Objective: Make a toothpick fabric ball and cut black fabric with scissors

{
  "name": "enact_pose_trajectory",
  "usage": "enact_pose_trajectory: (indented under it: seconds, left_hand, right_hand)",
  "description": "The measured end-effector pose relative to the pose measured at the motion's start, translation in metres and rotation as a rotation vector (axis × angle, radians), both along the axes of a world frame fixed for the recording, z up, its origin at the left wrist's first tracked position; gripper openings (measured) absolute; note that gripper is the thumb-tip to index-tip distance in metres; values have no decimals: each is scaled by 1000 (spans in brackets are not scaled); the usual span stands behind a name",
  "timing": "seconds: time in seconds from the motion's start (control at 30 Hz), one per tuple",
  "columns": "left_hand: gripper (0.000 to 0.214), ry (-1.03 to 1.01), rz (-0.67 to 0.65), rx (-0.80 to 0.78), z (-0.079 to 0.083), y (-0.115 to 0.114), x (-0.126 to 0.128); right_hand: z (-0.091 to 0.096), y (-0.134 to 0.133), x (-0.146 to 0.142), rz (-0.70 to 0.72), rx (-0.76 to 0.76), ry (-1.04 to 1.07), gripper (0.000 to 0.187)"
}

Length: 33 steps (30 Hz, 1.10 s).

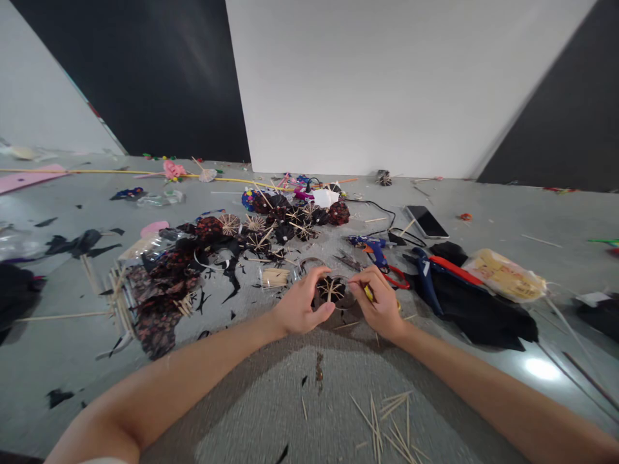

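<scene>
A miniature black umbrella [331, 289] with pale wooden ribs lies between my two hands, low over the grey surface. My left hand [305, 303] curves around its left side, thumb and forefinger gripping near the edge. At the opposite edge, my right hand [380, 303] is closed in a pinch; anything between those fingertips is too small to make out. Part of a clear round rim shows behind the umbrella. Just left of my hands is a clear box of toothpicks [275, 278]. Red-handled scissors [397, 278] and a blue-and-orange glue gun [371, 248] lie beyond my right hand.
Several small umbrellas [285, 216] are heaped farther back. Dark floral fabric [162, 296] and stick bundles lie left. A phone [427, 222], black cloth [483, 319] and yellow packet [505, 276] lie right. Loose toothpicks [394, 428] are scattered in front. A wall panel [387, 90] rises behind.
</scene>
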<state>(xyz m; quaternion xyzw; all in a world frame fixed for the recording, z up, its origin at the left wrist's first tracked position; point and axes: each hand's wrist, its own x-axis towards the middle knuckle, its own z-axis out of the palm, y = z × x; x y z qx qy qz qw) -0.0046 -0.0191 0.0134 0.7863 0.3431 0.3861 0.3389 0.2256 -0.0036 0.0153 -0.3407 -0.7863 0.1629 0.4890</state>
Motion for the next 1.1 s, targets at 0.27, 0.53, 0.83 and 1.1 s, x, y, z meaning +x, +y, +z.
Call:
enact_pose_trajectory:
  seconds: [0.27,0.53,0.83,1.1]
  left_hand:
    - [71,62,38,-75,5,-2,1]
    - [73,82,62,-74,6,-3,2]
    - [74,74,83,-108,10,-4,3]
    - [80,87,113,-137,12,-5,4]
  right_hand:
    - [4,0,-1,33,-73,-59,12]
    - [-2,3,-1,-23,-82,-17,11]
    - [-7,11,1,-211,-209,262,26]
    - [-4,8,0,-176,-220,265,35]
